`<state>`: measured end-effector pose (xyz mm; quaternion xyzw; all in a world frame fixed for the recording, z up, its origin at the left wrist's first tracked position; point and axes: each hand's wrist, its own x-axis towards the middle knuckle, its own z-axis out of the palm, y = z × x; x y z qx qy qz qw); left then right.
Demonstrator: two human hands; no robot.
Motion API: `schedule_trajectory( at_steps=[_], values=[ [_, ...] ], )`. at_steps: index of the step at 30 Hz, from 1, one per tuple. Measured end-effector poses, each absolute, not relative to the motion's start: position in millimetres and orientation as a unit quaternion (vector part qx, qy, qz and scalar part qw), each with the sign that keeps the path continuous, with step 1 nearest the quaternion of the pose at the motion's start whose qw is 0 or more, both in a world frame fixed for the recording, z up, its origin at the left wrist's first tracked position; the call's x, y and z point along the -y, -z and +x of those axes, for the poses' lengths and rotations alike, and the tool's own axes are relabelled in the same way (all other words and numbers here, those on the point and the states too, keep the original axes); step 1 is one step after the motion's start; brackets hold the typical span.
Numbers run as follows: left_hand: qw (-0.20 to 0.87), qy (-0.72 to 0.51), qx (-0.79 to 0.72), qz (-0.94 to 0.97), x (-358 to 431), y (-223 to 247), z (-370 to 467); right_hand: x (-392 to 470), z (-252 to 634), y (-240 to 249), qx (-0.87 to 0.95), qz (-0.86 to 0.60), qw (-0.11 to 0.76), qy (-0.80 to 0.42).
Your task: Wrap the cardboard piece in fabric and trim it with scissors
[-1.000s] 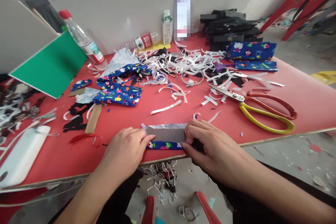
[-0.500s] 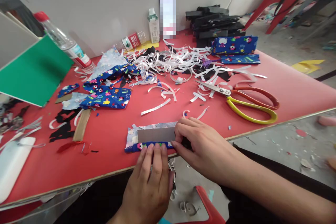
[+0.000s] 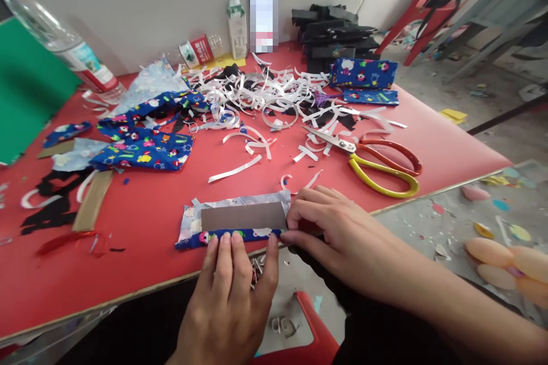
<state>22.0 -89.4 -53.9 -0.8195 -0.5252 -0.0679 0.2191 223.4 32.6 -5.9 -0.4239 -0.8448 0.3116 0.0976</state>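
A grey board strip (image 3: 244, 217) lies on a piece of blue patterned fabric (image 3: 188, 224) near the table's front edge. The fabric's near edge is folded up over the board, showing the blue print; its pale back shows at the left and along the far side. My left hand (image 3: 231, 291) rests its spread fingertips on the folded blue edge. At the strip's right end, my right hand (image 3: 321, 222) pinches the fabric corner between thumb and curled fingers. Scissors (image 3: 363, 157) with red and yellow handles lie beyond my right hand.
White paper scraps (image 3: 274, 97) heap across the middle of the red table (image 3: 149, 256). Blue fabric pieces (image 3: 145, 148) lie left, a folded blue piece (image 3: 363, 73) and a black stack (image 3: 334, 34) at the back right. Bottles (image 3: 237, 25) and a phone (image 3: 264, 11) stand by the wall.
The view has shifted right. My left hand's fingers have spread further, one now nearer my right hand. My right hand is still at the strip's right end, and more of the board shows.
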Motion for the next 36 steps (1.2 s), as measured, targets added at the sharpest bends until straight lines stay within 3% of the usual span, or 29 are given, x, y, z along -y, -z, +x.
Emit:
schedule_trajectory(
  at_steps=[13, 18, 23, 29, 36],
  values=[
    [0.27, 0.028, 0.537, -0.799, 80, 47, 34, -39, 214, 2, 0.825, -0.462, 0.097, -0.311],
    [0.284, 0.076, 0.511, -0.808, 78, 54, 27, -48, 229, 9, 0.792, -0.514, 0.133, -0.301],
    [0.238, 0.14, 0.487, -0.829, 80, 58, 17, -42, 220, 8, 0.835, -0.436, 0.222, -0.252],
    [0.153, 0.203, 0.494, -0.832, 79, 40, 3, -46, 192, 12, 0.879, -0.358, 0.184, -0.255],
    [0.17, 0.198, 0.505, -0.822, 84, 32, -7, -51, 188, 10, 0.863, -0.402, 0.149, -0.268]
  ],
)
